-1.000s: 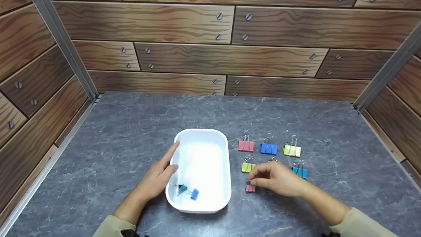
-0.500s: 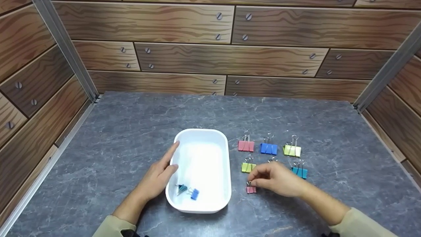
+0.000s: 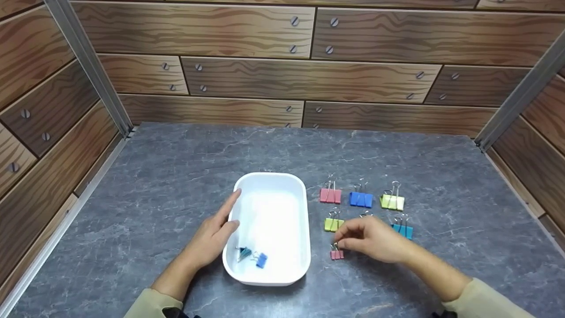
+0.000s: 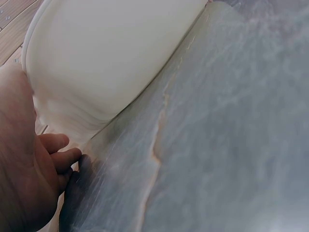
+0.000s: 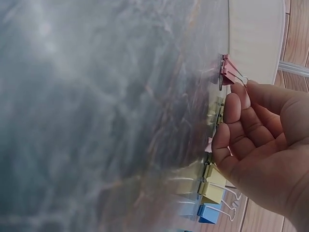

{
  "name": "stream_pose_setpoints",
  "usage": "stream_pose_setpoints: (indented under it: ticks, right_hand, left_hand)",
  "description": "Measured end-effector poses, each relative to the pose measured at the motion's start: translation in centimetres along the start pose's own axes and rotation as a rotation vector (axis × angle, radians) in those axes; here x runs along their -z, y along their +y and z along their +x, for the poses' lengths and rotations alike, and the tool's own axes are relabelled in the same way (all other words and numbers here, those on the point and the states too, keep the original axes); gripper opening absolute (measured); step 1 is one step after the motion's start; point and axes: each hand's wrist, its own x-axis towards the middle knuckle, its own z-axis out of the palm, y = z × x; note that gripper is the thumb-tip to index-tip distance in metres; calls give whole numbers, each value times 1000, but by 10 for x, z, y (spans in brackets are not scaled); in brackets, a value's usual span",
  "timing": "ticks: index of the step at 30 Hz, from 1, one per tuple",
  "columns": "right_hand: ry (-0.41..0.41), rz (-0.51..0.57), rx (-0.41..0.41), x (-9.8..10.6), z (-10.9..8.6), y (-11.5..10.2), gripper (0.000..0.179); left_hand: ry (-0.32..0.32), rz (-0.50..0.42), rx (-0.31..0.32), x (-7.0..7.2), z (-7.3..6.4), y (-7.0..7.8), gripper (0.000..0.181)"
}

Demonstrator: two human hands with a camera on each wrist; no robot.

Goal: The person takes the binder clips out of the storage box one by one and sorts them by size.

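Note:
My right hand (image 3: 375,240) pinches a small pink binder clip (image 3: 337,255) by its wire handle, between thumb and fingertips. In the right wrist view the pink body of that clip (image 5: 228,71) points away from the fingertips, close to the table surface. Along the left rim of a white plastic tub (image 3: 268,281) rests my left hand (image 3: 207,240), thumb and forefinger extended against it. Inside the tub, near its front left, lie a teal binder clip (image 3: 244,253) and a blue binder clip (image 3: 261,260).
Behind the right hand stand larger binder clips: pink (image 3: 330,196), blue (image 3: 361,199) and light green (image 3: 392,202). A nearer row has a yellow-green clip (image 3: 333,225), a teal one (image 3: 402,232) and one mostly hidden by the hand. Wood-patterned walls (image 3: 247,79) enclose the table.
The small pink binder clip has shifted slightly to the right and nearer the front in the right fingertips. Both hands and the tub stay practically in place.

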Motion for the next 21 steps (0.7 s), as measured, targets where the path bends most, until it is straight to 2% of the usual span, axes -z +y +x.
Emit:
stream_pose_setpoints:
  ticks: [3,10,15,21]
  right_hand:
    - [11,-3,8,4,0,-1,12]
    - [57,3,21,17,-2,-11,14]
    - [66,19,10,26,1,-27,16]
    - [81,-27,67,28,12,-50,12]
  left_hand:
    - [3,-7,-22,-1,0,-2,67]
    - [3,5,-18,-1,0,0,67]
    - [6,8,-9,0,1,-1,68]
    - [12,10,-15,0,0,-1,68]
